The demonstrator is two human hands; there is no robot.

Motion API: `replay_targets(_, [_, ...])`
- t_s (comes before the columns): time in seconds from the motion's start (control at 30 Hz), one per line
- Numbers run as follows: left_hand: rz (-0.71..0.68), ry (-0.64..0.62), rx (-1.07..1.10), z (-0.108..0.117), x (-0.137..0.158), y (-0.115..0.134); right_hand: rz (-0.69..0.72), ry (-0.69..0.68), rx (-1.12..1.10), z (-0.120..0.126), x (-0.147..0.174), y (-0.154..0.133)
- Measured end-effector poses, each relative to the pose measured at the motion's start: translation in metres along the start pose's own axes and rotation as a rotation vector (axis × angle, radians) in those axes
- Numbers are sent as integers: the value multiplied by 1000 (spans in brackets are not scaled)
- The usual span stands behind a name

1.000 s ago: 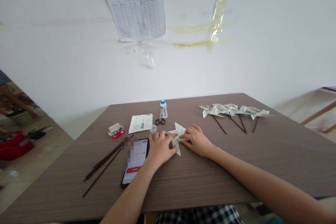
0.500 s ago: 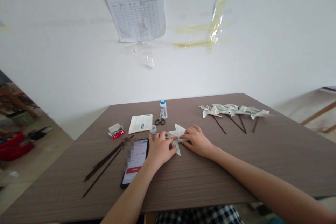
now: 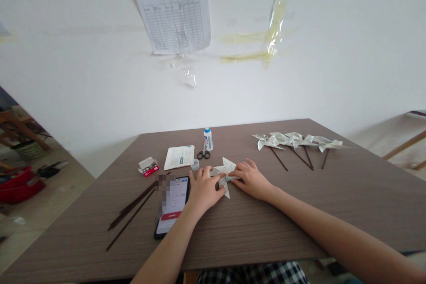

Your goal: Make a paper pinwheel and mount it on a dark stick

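Note:
A paper pinwheel folded from printed paper lies on the brown table between my hands. My left hand presses its left side, with thumb and index finger closed near the centre. From the right, my right hand pinches a folded blade close to the middle. A small greenish bit shows at the pinwheel's centre, partly covered by fingers. Just beyond my left hand sits a roll of clear tape. A phone with a lit screen lies to the left of my left wrist.
Scissors and a white glue bottle with a blue cap stand behind the tape. Left of them are folded printed paper, a small red-and-white box and dark sticks. Several pinwheels on sticks lie back right.
The whole view has shifted very slightly. Both hands stay at the pinwheel in nearly the same pose.

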State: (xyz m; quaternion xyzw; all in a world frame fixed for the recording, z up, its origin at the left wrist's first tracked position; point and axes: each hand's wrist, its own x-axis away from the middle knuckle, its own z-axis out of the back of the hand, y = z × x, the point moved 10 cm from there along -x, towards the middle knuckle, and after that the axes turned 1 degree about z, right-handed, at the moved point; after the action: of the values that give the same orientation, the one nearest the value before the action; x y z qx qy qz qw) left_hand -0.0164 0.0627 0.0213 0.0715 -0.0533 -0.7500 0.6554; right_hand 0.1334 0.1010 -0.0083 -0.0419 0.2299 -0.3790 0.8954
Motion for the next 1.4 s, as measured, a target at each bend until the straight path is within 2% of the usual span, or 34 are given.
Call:
replay_targets(0.33, [0, -2, 11, -2, -1, -2, -20, -36, -4, 0, -1, -1])
replay_targets(0.93, [1, -82, -23, -5, -5, 2, -5, 13, 2, 1, 0, 1])
replay_targets(1.4, [-6, 24, 29, 0, -2, 0, -34, -35, -44, -2, -1, 4])
